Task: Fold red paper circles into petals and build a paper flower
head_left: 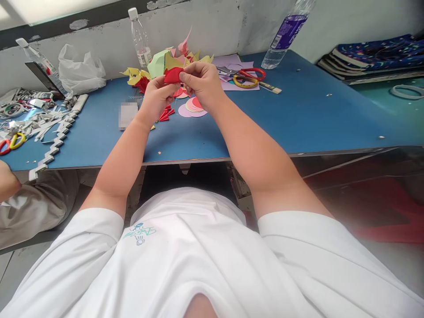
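A red piece of folded paper is held up above the blue table, between both hands. My left hand pinches its left side from below. On its right edge, the thumb and fingers of my right hand are closed. A thin pale line, perhaps thread, shows near the paper; I cannot tell exactly what it is. Just below the hands lie small red rolled paper cones and a fan of pink and lilac paper circles. Behind them is a heap of yellow, green and pink folded paper.
Scissors and lilac paper sheets lie at the back right, near a tilted water bottle. Another bottle and a white plastic bag stand along the wall. Grey paper strips lie left, beside another person's arm.
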Available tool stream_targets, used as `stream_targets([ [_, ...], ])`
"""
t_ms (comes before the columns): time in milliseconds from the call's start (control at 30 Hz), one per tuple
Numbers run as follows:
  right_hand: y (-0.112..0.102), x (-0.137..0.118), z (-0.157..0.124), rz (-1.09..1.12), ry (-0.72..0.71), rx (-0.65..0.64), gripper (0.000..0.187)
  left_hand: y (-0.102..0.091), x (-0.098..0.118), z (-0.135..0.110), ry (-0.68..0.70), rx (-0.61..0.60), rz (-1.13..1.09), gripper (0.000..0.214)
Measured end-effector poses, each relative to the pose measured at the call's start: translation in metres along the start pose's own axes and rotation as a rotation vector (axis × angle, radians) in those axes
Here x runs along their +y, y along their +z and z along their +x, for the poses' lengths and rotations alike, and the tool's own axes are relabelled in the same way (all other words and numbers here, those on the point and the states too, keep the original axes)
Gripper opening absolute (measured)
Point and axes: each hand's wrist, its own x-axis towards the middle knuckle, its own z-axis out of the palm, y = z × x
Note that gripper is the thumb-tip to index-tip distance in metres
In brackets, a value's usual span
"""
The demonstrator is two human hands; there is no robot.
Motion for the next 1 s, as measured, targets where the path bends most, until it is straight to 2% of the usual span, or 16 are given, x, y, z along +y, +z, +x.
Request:
stream_targets([
  [100, -0.002, 0.005, 0.002, 0.028, -0.004, -0.037, 0.068, -0.001, 0.0, 0.0, -0.029, 0.028, -0.057, 0.044],
  [300, -0.007, 0.016, 0.008, 0.011, -0.037, -0.07, 0.052, -0.003, -0.003, 0.002, -0.032, 0.047, -0.079, 0.027],
  [400, -0.008, 0.016, 0.008, -0.003, -0.046, -0.049, 0.054, -0.004, -0.007, 0.004, 0.029, 0.058, -0.021, 0.032],
  [500, -0.009, 0.014, 0.006, 0.002, -0.034, -0.03, 0.055, -0.005, -0.01, 0.005, 0.07, 0.025, -0.054, 0.034],
  [700, -0.006, 0.014, 0.006, -0.007, -0.021, -0.002, 0.047, -0.006, -0.009, 0.006, -0.011, 0.055, -0.077, 0.048],
  [800, -0.005, 0.015, 0.007, 0.012, -0.039, 0.002, 0.043, -0.004, -0.005, 0.003, 0.038, 0.086, 0.016, 0.058],
  [933, -0.006, 0.017, 0.007, 0.03, -0.049, -0.002, 0.055, 0.002, 0.008, -0.006, 0.115, 0.118, 0.211, 0.066],
  [1000, -0.007, 0.018, 0.007, 0.053, -0.067, -0.007, 0.055, 0.005, 0.015, -0.01, 0.143, 0.108, 0.242, 0.073],
])
